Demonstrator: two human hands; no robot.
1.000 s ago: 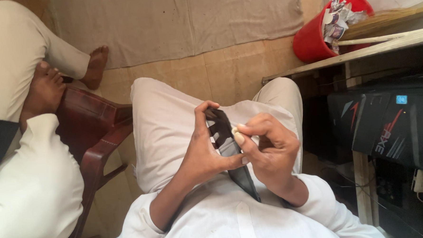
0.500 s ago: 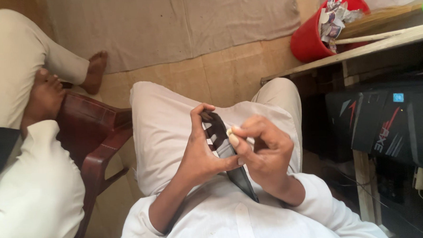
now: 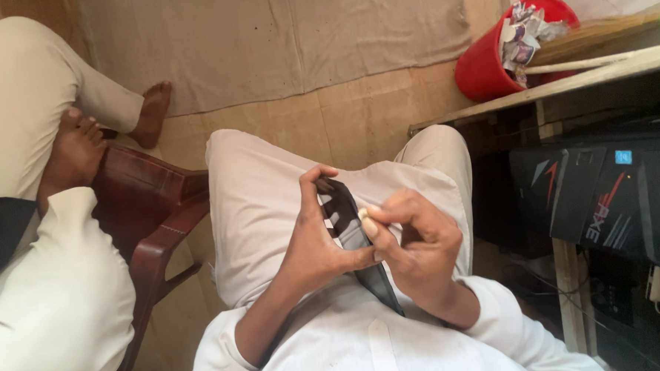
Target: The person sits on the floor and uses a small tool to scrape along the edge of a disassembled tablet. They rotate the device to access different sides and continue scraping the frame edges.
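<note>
I sit with a dark flat object with pale strips, like an open wallet (image 3: 344,218), held over my lap in white trousers (image 3: 261,211). My left hand (image 3: 314,245) wraps its left side, thumb and fingers curled round its top edge. My right hand (image 3: 414,241) pinches its right edge with thumb and fingertips near the middle. The object's lower end runs down to a dark point between my wrists. What lies inside it is hidden by my fingers.
A person in pale clothes sits at the left on a brown plastic chair (image 3: 150,238), bare feet (image 3: 76,148) on the seat and floor. A red bin (image 3: 488,60) full of paper stands at the back right. A desk edge (image 3: 563,86) and a black computer case (image 3: 612,195) are at the right.
The view has shifted slightly. My right fingertips have slid a little along the object's edge; both hands stay on it.
</note>
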